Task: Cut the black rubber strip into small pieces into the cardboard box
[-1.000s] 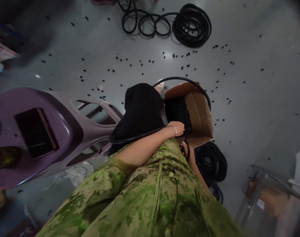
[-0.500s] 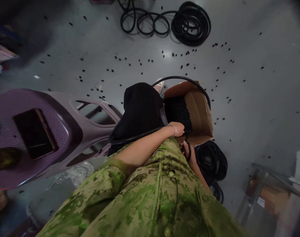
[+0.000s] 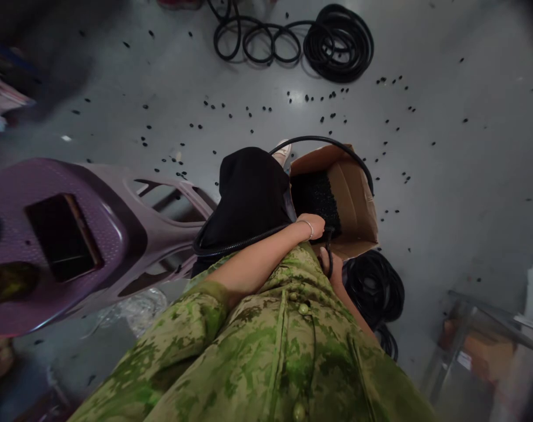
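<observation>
My left hand (image 3: pixel 313 225), with a thin bracelet at the wrist, is closed in a fist over the near edge of an open cardboard box (image 3: pixel 356 202). A ribbed black hose (image 3: pixel 249 239) runs across my lap to this fist, and a short dark end shows just past the fingers. Below it, my right hand (image 3: pixel 335 268) is closed around black-handled scissors (image 3: pixel 330 258); their upper part points toward the left fist and the blades are hard to make out. Many small black pieces (image 3: pixel 314 196) fill the bottom of the box.
Coiled black hose (image 3: pixel 339 44) lies ahead on the floor, and another coil (image 3: pixel 374 287) lies right of the box. Small black bits are scattered over the floor. At left stands a purple stool (image 3: pixel 108 234) with a phone (image 3: pixel 62 237) on it.
The scissors' handle loop and my right hand have shifted slightly, with the thumb now showing more. My left fist has moved a little left, and a dark end shows beside it.
</observation>
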`<state>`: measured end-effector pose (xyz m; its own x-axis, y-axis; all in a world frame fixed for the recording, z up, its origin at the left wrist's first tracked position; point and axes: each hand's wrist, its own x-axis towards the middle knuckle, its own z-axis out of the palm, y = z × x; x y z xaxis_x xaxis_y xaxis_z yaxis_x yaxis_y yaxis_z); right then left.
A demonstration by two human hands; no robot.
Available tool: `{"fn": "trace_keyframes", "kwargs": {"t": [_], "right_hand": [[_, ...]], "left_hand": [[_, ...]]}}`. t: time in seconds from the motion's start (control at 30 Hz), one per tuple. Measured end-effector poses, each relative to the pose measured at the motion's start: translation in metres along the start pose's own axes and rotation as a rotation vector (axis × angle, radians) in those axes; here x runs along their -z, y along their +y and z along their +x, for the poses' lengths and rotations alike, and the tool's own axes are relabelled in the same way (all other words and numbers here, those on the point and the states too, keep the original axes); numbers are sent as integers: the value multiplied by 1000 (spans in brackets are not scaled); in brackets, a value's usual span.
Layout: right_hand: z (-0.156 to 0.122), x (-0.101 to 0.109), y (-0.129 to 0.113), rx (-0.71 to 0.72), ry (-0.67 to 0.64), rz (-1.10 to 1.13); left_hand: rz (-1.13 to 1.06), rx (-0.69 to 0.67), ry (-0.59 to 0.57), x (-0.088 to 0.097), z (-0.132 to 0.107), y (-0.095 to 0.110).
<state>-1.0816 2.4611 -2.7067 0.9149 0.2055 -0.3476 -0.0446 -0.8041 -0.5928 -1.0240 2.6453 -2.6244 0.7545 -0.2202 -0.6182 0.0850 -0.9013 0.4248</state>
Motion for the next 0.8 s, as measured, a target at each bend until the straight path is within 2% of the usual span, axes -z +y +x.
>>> {"fn": "trace_keyframes", "kwargs": {"t": [0.3, 0.57, 0.8], "right_hand": [[9, -6, 4, 0, 42, -152], [10, -9, 10, 24, 74, -159], [5, -5, 3, -16, 71, -103]], "left_hand": [[-36, -3, 53, -2, 2, -2], [-41, -17, 56, -7, 8, -4], [-40, 6, 50, -3, 1, -2]]}}
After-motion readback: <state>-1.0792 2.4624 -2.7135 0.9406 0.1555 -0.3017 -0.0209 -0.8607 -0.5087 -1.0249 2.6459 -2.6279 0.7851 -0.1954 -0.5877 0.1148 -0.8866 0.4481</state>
